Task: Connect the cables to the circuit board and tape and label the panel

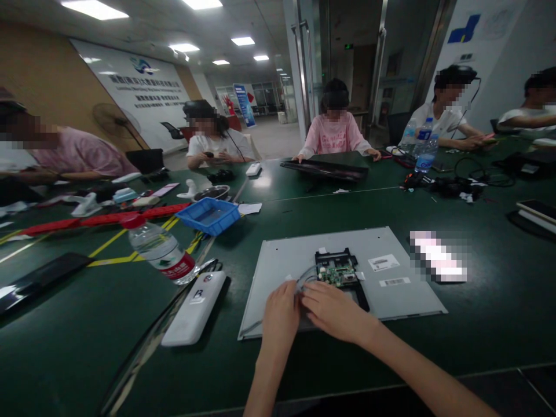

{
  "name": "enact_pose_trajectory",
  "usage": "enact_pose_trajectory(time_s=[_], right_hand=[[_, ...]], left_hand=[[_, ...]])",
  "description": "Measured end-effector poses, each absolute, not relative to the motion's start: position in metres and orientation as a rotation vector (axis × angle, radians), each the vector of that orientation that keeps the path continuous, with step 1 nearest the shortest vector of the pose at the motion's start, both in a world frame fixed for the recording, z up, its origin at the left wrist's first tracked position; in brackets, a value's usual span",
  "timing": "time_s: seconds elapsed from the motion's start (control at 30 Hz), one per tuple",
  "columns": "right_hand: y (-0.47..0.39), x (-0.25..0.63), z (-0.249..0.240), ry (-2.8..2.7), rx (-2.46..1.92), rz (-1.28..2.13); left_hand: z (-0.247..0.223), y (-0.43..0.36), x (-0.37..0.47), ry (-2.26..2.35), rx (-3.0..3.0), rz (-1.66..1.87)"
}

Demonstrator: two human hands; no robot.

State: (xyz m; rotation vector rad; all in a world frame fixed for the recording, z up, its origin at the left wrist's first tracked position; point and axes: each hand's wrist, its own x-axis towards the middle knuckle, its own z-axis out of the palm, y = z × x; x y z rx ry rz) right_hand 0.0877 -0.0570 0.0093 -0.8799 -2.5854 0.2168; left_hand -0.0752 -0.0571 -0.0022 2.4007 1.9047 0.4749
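Observation:
A grey metal panel (278,260) with white labels lies flat on the green table. On its middle sits a black bracket (365,292) that carries a green circuit board (336,275). Thin grey cables (307,275) curve from the board's left side to my fingers. My left hand (281,304) is closed on these cables over the panel's lower left part. Close against it, my right hand (332,307) lies over the bracket's lower left edge, its fingers bent together at the cables; what its fingertips grip is hidden.
Left of the panel are a white power bank (195,310), a water bottle (163,252) and a blue basket (208,217). A phone (438,258) lies at its right. Across the green table (382,208), several people sit, one holding a dark screen (325,171).

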Motion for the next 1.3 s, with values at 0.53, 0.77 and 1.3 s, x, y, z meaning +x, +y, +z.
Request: enact_pose_trajectory(time_s=[0.53, 0.77, 1.3], right_hand=[[-0.095, 0.088, -0.01, -2.525, -1.024, 0.431], [-0.101, 0.09, -0.014, -2.485, -1.054, 0.468], [-0.023, 0.226, -0.006, -1.888, -1.525, 0.724]], left_hand=[[-0.023, -0.061, -0.074, 1.967, 2.436, 0.485], [-0.021, -0.061, -0.072, 1.991, 2.426, 0.473], [-0.021, -0.065, -0.072, 1.963, 2.387, 0.654]])
